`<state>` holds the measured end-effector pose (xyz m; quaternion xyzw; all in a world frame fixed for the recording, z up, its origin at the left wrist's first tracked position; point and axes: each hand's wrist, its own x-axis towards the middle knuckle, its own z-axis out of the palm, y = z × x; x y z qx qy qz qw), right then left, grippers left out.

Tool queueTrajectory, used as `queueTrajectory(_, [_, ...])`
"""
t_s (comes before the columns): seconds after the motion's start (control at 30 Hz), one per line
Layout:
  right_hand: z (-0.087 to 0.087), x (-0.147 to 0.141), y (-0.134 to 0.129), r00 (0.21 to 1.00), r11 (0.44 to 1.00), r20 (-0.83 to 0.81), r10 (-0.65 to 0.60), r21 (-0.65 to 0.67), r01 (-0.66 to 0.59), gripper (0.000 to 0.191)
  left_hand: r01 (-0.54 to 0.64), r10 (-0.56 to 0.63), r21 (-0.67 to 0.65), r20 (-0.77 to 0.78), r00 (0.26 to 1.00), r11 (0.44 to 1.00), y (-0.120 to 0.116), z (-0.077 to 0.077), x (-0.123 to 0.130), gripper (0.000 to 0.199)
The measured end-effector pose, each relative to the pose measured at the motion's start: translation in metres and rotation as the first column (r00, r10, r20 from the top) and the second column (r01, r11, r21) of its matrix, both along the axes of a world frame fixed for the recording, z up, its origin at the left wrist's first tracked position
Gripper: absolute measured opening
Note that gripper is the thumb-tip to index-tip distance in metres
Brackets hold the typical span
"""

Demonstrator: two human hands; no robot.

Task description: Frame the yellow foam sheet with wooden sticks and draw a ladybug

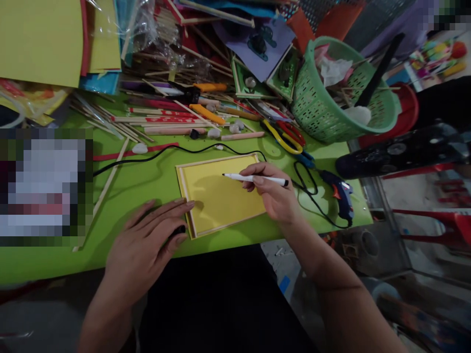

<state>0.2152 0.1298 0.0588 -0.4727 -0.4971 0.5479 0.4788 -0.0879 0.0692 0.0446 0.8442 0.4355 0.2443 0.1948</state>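
My right hand (274,191) pinches a white marker (235,177) with a black end. Its uncapped dark tip points left, over a yellow sheet (217,201) edged with thin wooden sticks (186,196). I cannot tell whether the tip touches the sheet. At the sheet's left edge rests my left hand (147,235), its fingertips on the stick border. Between its thumb and index finger sits a small black piece that looks like the marker cap (179,230). My right hand covers part of the sheet's right side.
A black cable (154,154) runs behind the sheet. To the right are a glue gun (340,193), yellow-handled scissors (281,139), a dark bottle (401,149) and a green basket (320,108). Sticks (162,117), pebbles (235,127) and coloured paper (40,44) crowd the back of the green table (147,181).
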Motion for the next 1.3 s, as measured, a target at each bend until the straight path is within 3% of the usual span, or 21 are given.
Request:
queueTrajectory(0.3, [0.0, -0.004, 0.0, 1.0, 0.999, 0.023, -0.008, 0.031, 0.007, 0.016, 0.001, -0.001, -0.002, -0.004, 1.0, 1.0, 0.0, 0.0, 0.001, 0.017])
queueTrajectory(0.63, [0.006, -0.013, 0.001, 0.988, 1.0, 0.153, 0.018, 0.019, -0.021, 0.022, 0.018, -0.018, 0.014, -0.032, 0.999, 1.0, 0.0, 0.003, 0.003, 0.01])
queueTrajectory(1.3, [0.003, -0.02, -0.001, 0.976, 0.998, 0.214, 0.038, 0.031, -0.046, 0.026, -0.014, 0.014, -0.032, -0.021, 1.0, 0.999, -0.002, 0.004, 0.004, 0.019])
